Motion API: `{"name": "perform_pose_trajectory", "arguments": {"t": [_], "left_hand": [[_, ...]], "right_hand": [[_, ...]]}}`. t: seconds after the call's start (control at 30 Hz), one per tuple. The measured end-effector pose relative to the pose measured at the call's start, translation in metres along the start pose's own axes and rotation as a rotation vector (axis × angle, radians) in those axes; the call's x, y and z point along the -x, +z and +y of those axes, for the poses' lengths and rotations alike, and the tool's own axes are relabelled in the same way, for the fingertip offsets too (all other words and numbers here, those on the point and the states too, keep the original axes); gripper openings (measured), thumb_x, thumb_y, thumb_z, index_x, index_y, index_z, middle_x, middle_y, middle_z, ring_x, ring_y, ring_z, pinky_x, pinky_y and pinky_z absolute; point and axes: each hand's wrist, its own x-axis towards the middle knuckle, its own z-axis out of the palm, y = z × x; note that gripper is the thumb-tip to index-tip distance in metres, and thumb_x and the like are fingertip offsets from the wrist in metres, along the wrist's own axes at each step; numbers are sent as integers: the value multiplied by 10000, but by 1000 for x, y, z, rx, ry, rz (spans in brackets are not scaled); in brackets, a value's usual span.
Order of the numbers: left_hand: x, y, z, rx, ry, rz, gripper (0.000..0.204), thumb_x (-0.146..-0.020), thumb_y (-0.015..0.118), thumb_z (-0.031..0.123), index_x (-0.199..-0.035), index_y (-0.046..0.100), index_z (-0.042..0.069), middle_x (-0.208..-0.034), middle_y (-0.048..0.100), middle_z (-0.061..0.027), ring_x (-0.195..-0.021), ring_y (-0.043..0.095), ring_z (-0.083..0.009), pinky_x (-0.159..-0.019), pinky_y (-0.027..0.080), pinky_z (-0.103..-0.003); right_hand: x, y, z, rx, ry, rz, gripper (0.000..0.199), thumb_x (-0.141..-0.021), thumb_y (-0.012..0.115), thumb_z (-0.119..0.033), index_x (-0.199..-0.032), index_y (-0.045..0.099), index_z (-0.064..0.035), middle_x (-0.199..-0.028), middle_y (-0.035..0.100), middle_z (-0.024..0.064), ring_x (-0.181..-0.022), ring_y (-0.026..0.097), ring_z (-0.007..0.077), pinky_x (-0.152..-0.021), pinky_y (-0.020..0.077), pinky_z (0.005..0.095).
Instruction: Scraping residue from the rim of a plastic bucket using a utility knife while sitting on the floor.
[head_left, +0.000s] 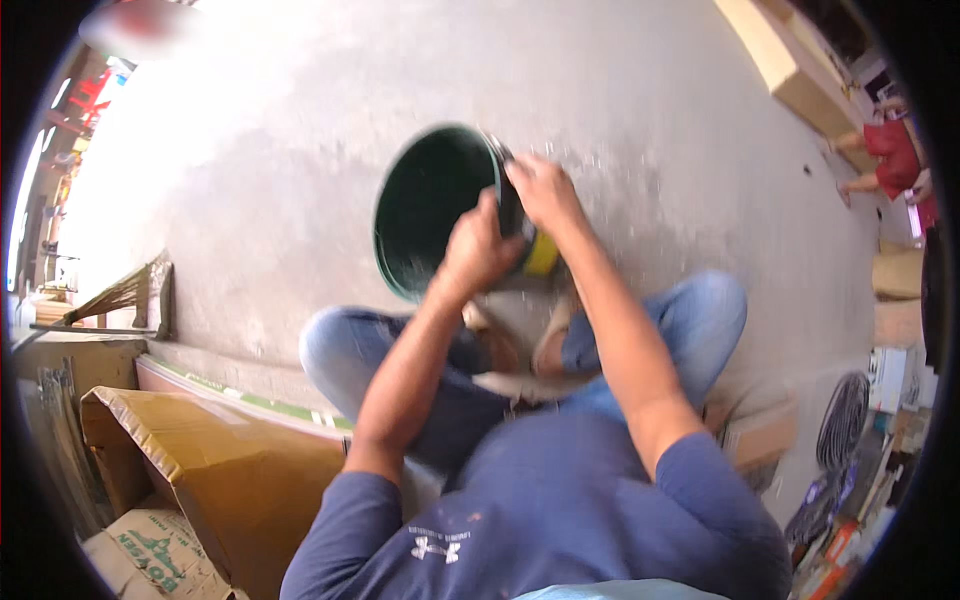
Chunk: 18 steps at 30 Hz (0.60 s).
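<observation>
A dark green bucket is tilted over in front of me, its round mouth turned to the left and a yellow patch on its outer side. My left hand is closed at the right edge of the rim, with one digit pointing up along it. Farther up that edge, my right hand is closed on the rim, where a thin dark handle or band shows. Both hands are slightly blurred, and some fingers are hidden behind the bucket wall. The inside of the bucket looks dark.
I squat on a grey concrete floor, my knees spread. At the lower left stands an opened cardboard box, with a broom beyond it. Long cartons and a person in red shorts are at the far right; a coiled black hose-like bundle lies nearer.
</observation>
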Motion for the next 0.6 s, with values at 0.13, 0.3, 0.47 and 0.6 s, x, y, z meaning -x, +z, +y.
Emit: {"name": "perform_pose_trajectory", "arguments": {"t": [0.13, 0.3, 0.47, 0.6], "left_hand": [[5, 19, 3, 22, -8, -57, 617, -835, 782, 223, -1324, 498, -23, -1045, 710, -322, -1033, 698, -488, -849, 571, -529], [-15, -7, 0, 12, -78, -4, 662, -841, 794, 245, -1336, 480, -63, -1063, 707, -329, -1034, 696, -488, -858, 568, -529], [-5, 0, -1, -27, 9, -11, 714, -778, 832, 212, -1339, 475, -49, -995, 708, -320, -987, 704, -477, -835, 568, -527], [-18, 3, -5, -16, -19, -38, 707, -782, 824, 235, -1344, 498, -43, -979, 711, -321, -965, 705, -480, -827, 568, -516]], "right_hand": [[29, -17, 11, -16, 82, -14, 495, -1029, 581, -372, -1360, 652, -11, -1336, 664, 268, -1273, 626, 430, -1080, 492, 467], [63, -8, -25, -82, 18, 8, 467, -1013, 595, -312, -1364, 655, -9, -1320, 671, 278, -1261, 639, 424, -1082, 489, 456], [14, -15, -15, -152, 42, -30, 470, -1022, 573, -284, -1365, 640, 31, -1350, 669, 262, -1279, 640, 382, -1084, 484, 411], [53, -24, -23, -95, 79, -31, 467, -1031, 573, -255, -1382, 626, 48, -1364, 664, 266, -1317, 620, 346, -1115, 456, 392]]}}
